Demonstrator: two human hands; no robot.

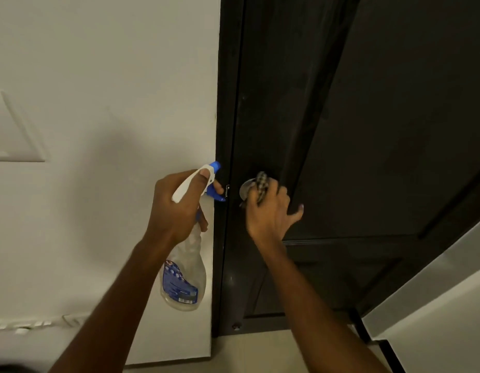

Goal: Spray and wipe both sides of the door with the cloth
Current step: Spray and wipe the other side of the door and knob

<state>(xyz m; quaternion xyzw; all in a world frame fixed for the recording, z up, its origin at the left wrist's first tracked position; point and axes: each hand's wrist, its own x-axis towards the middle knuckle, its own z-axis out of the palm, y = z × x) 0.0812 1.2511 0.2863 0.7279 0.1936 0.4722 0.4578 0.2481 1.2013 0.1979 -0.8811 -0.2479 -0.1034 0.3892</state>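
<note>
A dark brown door [381,130] fills the right half of the view, standing partly open from its dark frame [226,103]. My right hand [271,208] grips the door's edge at handle height, with a checked cloth [261,185] bunched between its fingers over the round metal knob [245,188]. My left hand [179,205] holds a clear spray bottle [183,275] with a blue label by its neck. The white and blue nozzle [214,166] points at the frame, with a finger on the blue trigger.
A white wall [112,76] lies left of the frame, with a switch plate [10,130] at the far left. Pale floor [260,351] runs below the door. A light wall with a dark skirting [435,305] slants in at the lower right.
</note>
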